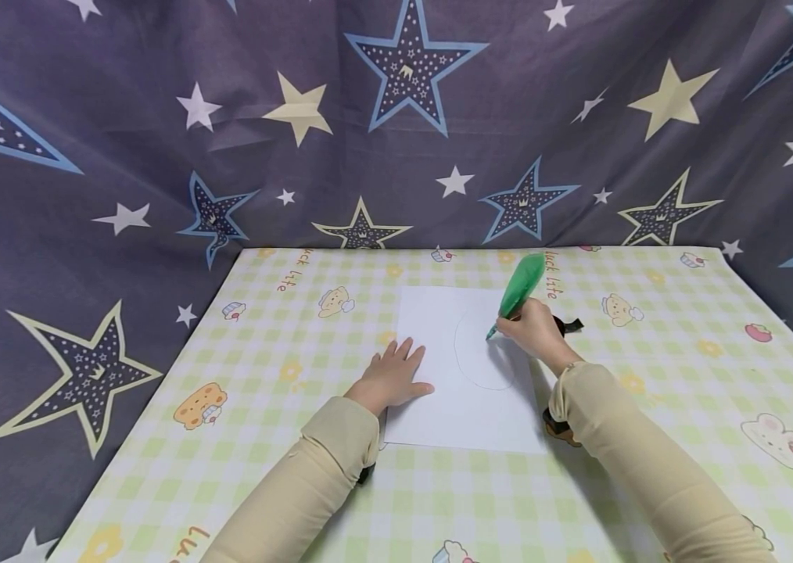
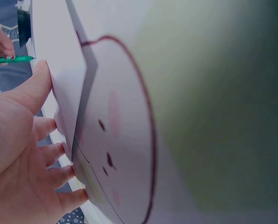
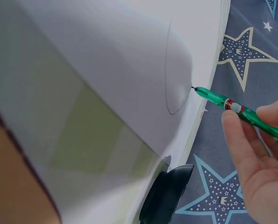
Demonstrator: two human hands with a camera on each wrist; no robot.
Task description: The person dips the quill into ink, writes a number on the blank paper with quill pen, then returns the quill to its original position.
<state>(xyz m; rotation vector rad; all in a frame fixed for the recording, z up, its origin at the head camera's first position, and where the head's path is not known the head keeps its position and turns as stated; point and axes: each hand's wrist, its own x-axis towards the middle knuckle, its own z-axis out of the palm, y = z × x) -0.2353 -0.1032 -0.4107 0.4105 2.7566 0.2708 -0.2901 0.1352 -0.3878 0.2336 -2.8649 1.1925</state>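
My right hand [image 1: 536,328] pinches a green pen [image 1: 522,283] with a wide, leaf-like green top. Its tip meets a sheet of white paper [image 1: 432,422] lying on the table. A thin curved line [image 1: 456,352] runs down the left and round the bottom of an oval on the sheet. In the right wrist view the slim green barrel [image 3: 213,97] shows a small red and white figure, held between thumb and fingers. My left hand [image 1: 389,377] rests on the paper's left edge, fingers spread, thumb pointing toward the drawn line.
A checked green and white tablecloth [image 1: 284,469] with cartoon prints covers the table. Behind it hangs a dark star-patterned cloth [image 1: 396,172]. Black wrist straps show by both sleeves, one black piece [image 3: 164,198] standing close to the paper's corner.
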